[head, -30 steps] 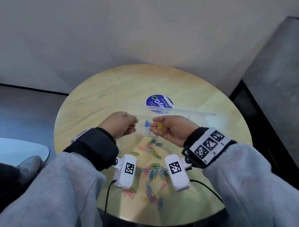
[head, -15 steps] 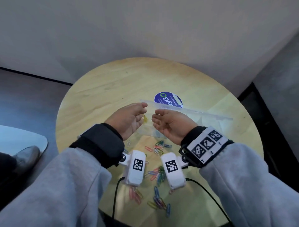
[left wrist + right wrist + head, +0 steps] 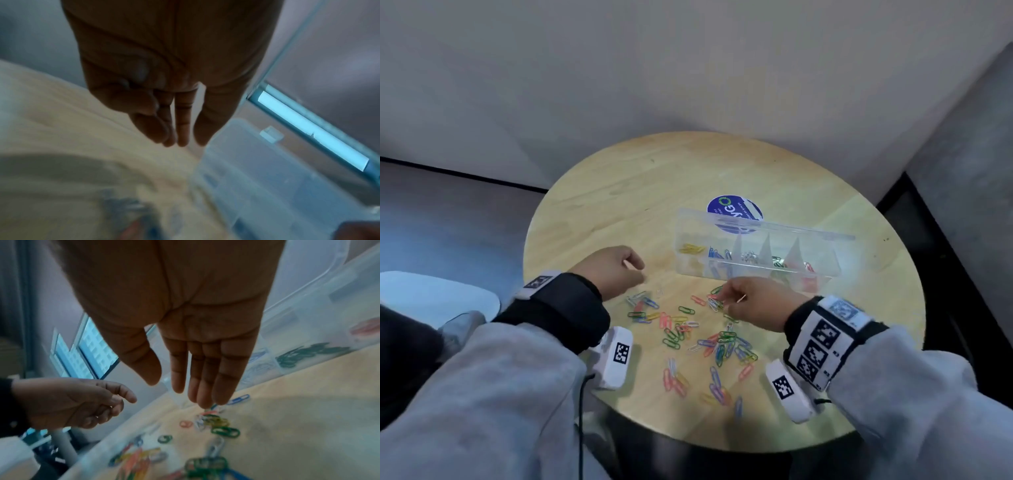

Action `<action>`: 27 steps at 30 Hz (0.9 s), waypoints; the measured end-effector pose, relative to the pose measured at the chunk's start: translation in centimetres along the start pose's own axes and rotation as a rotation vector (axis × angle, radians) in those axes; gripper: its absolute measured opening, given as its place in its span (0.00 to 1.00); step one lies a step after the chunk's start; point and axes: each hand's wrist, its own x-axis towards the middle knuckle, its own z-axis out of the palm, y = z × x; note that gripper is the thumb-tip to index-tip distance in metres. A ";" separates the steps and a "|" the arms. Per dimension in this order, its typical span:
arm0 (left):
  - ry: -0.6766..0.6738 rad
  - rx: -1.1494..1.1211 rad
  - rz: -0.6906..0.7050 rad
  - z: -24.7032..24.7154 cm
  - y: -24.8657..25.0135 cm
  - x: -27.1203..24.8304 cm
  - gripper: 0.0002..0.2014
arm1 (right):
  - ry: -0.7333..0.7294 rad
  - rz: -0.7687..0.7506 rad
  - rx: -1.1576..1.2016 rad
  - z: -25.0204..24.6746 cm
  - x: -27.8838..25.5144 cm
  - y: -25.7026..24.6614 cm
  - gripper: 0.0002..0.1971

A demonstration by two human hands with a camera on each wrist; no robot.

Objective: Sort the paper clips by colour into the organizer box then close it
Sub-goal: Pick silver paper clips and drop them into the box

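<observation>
A clear organizer box lies on the round wooden table, its lid standing open behind it. Its compartments hold yellow clips, blue clips, silver clips, green clips and red clips. A loose pile of mixed paper clips is spread in front of the box. My right hand reaches down with straight fingers, the tips at the pile's far edge. My left hand hovers left of the box, fingers loosely curled and holding nothing.
A round blue sticker lies on the table behind the box. The table edge runs close below my wrists. To the left, below the table, are a pale curved surface and a shoe. Walls stand behind and to the right.
Both hands were raised together over the box's left end, yellow clips at the left fingers. Now they have come down and apart: the right to the pile, the left empty beside the box.
</observation>
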 end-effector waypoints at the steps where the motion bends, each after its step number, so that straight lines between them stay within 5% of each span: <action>1: -0.012 0.089 -0.026 0.1 -0.5 -0.1 0.07 | -0.003 -0.010 -0.067 0.3 -0.3 -0.1 0.12; 5: -0.070 0.212 -0.096 0.5 -1.5 0.0 0.10 | -0.008 -0.002 -0.245 0.7 -0.8 -1.0 0.13; 10: -0.083 0.347 -0.024 0.9 -1.4 0.9 0.19 | 0.038 0.043 -0.365 0.4 0.2 -1.0 0.16; 27: -0.118 0.343 0.072 2.3 -1.6 2.8 0.07 | -0.008 0.022 -0.421 1.9 4.4 -1.6 0.06</action>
